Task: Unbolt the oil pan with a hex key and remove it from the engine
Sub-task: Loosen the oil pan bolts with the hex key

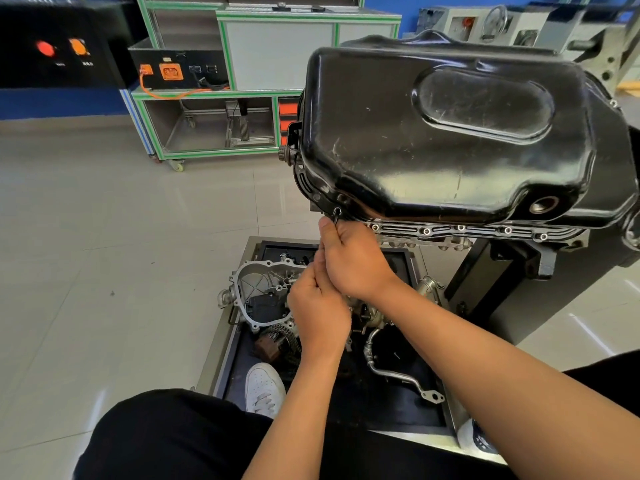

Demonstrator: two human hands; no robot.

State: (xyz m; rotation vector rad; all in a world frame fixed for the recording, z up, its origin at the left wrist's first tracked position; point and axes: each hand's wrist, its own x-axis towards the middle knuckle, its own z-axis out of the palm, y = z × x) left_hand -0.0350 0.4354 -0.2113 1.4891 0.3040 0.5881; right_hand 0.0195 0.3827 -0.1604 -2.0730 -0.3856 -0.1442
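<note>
The black oil pan (446, 133) sits bottom-up on the engine, which is held on a stand. Silver bolts (426, 231) line its near flange. A black hex key (336, 215) has its tip in the bolt at the near left corner of the flange. My right hand (353, 258) is closed around the key just below that corner. My left hand (317, 303) sits under the right one, fingers curled at the lower part of the key; the key's long arm is hidden by both hands.
Below the engine a metal tray (221, 344) holds removed parts: a grey cover casting (258, 285), a chain (282, 336) and a bent pipe (388, 372). A white shoe (264, 386) rests on the tray. A green-framed cart (214, 109) stands behind on tiled floor.
</note>
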